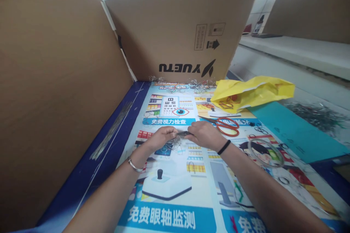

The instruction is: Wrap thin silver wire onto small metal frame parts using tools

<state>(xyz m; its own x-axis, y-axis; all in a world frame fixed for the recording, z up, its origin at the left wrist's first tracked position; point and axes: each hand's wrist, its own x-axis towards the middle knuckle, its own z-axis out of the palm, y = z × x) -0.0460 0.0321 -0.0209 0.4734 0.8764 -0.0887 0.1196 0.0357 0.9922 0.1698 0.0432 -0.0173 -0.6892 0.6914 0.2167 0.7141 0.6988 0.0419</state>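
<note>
Above the printed sheet, my left hand and my right hand face each other, both closed in a pinch. Between their fingertips stretches a short, narrow dark piece; its kind is too small to make out. Thin loose wires curl just under my left fingers. Orange-handled scissors lie right beyond my right hand, blades toward the left. Past them rests a yellow bag, its mouth open, with orange loops showing at its near end.
Cardboard panels stand at the left and back. Straight wires lie along the left edge. Wire scraps gather at the back, and a bigger tangle sits at the right. A clear ring-shaped coil lies near my right forearm.
</note>
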